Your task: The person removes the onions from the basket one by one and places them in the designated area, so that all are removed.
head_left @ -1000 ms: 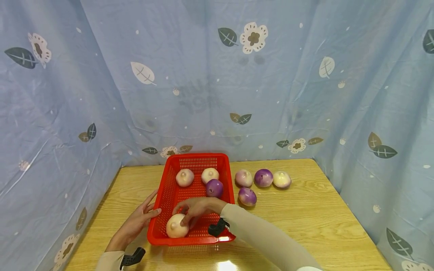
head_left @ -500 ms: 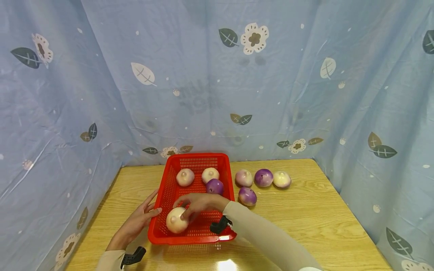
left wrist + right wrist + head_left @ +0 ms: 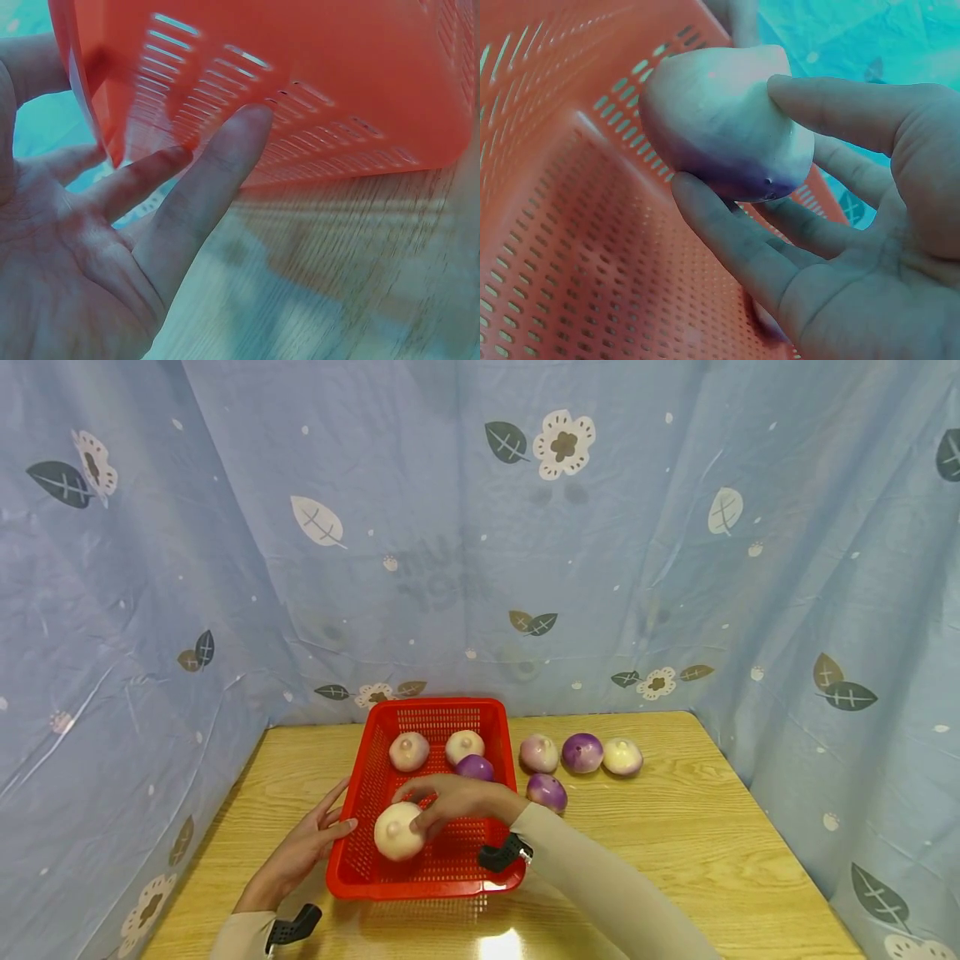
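My right hand [image 3: 450, 797] holds a pale onion [image 3: 399, 832], thumb on one side and fingers on the other, over the front left part of the red basket [image 3: 423, 892]. In the right wrist view the same onion [image 3: 720, 120] is whitish with a purple underside, tilted above the perforated floor. At the basket's left side my left hand [image 3: 303, 843] grips the rim, thumb over it. The left wrist view has its fingers [image 3: 217, 165] spread along the outer wall. Two pale onions, one on the left [image 3: 408, 752] and one on the right [image 3: 464, 747], lie inside near a purple onion [image 3: 475, 767].
Several more onions rest on the wooden table [image 3: 675, 860] right of the basket: a pinkish onion [image 3: 539, 753], a dark purple onion [image 3: 582, 752], a cream onion [image 3: 622, 757] and a purple-white onion [image 3: 547, 793]. A blue patterned curtain [image 3: 420, 635] surrounds the table.
My right hand has lifted the pale onion from the basket's front left corner, bringing it up and slightly right. The left hand has stayed on the rim.
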Motion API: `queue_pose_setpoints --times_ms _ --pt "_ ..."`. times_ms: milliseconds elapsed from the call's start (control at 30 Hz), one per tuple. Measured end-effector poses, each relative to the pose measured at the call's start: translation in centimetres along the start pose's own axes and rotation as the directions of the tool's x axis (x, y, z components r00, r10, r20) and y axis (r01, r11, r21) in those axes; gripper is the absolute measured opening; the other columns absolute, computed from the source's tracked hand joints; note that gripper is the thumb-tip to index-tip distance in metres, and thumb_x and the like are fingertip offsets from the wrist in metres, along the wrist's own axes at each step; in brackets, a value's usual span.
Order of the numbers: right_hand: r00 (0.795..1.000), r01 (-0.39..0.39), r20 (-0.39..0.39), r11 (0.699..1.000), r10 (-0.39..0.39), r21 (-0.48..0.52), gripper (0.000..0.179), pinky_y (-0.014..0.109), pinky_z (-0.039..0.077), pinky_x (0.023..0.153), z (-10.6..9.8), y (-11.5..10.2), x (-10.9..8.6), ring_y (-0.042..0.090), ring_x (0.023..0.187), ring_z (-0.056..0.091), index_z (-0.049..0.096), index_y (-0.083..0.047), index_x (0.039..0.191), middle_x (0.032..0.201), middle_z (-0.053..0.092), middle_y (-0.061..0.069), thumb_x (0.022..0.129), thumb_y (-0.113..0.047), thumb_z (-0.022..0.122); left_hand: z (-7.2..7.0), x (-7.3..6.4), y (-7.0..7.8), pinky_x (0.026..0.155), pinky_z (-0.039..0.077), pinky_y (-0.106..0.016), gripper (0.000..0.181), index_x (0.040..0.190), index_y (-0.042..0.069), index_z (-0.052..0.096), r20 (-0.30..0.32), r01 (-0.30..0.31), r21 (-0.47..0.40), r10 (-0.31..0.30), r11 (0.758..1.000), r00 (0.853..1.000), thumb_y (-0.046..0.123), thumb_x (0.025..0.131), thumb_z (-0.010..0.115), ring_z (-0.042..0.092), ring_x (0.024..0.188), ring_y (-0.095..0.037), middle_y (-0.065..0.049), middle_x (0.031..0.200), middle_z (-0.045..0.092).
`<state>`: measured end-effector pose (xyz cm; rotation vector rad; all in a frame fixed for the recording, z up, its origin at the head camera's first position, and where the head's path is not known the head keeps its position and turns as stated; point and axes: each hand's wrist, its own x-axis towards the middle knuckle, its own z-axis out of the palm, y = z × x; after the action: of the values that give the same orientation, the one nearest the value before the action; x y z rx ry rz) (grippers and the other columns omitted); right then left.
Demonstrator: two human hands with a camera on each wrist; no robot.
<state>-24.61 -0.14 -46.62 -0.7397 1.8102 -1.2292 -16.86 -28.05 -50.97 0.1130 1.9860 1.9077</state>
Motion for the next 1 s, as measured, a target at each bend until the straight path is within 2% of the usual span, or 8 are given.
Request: queue_pose_setpoints --times_ms 167,367,600,767,1000 --pt "0.999 0.027 -0.019 1.000 -0.026 0.003 0.039 0.041 0.060 0.082 -0.4 -0.3 -0.9 0.018 0.095 0.068 0.061 -0.020 0.122 0.123 0.057 0.003 0.087 -0.008 0.073 0.1 0.0 0.0 0.092 0.056 -0.046 0.079 0.159 0.029 0.002 -0.005 0.000 0.002 0.000 1.000 1.000 0.018 0.101 0.054 0.063 0.116 -0.028 -0.031 0.153 0.029" --pt "0.996 0.064 -0.061 0.998 -0.063 0.025 0.040 0.050 0.057 0.087 -0.6 -0.6 -2.1 0.018 0.096 0.069 0.061 -0.020 0.124 0.126 0.056 0.003 0.087 -0.009 0.073 0.1 0.0 0.1 0.092 0.056 -0.047 0.079 0.159 0.030 0.002 -0.005 -0.003 0.001 0.003 1.000 1.000 0.018 0.101 0.053 0.062 0.118 -0.032 -0.032 0.154 0.027" --pt "0.989 0.094 -0.120 0.995 -0.090 0.030 0.044 0.036 0.060 0.081 -0.9 -0.4 -3.4 0.018 0.097 0.068 0.060 -0.022 0.127 0.132 0.054 0.004 0.087 -0.009 0.073 0.2 0.0 0.2 0.092 0.056 -0.047 0.079 0.159 0.031 0.002 -0.010 0.002 0.004 -0.002 1.000 1.000 0.018 0.101 0.054 0.062 0.118 -0.032 -0.031 0.154 0.027" --pt "0.983 0.105 -0.152 0.994 -0.099 0.034 0.043 0.034 0.058 0.084 -0.9 -0.3 -4.3 0.018 0.102 0.066 0.060 -0.025 0.127 0.132 0.055 0.001 0.087 -0.015 0.074 0.2 0.1 0.2 0.091 0.056 -0.046 0.079 0.159 0.031 0.003 -0.017 0.003 0.006 -0.003 1.000 1.000 0.019 0.101 0.054 0.061 0.119 -0.032 -0.030 0.153 0.029" --pt "0.974 0.164 -0.173 0.983 -0.148 0.081 0.046 0.035 0.057 0.087 -1.1 0.1 -5.0 0.019 0.112 0.061 0.058 -0.020 0.131 0.139 0.052 0.003 0.088 -0.014 0.072 0.1 0.2 0.0 0.090 0.057 -0.045 0.078 0.159 0.033 0.005 -0.037 0.015 0.000 -0.015 1.000 0.999 0.019 0.100 0.055 0.061 0.118 -0.033 -0.026 0.153 0.032"
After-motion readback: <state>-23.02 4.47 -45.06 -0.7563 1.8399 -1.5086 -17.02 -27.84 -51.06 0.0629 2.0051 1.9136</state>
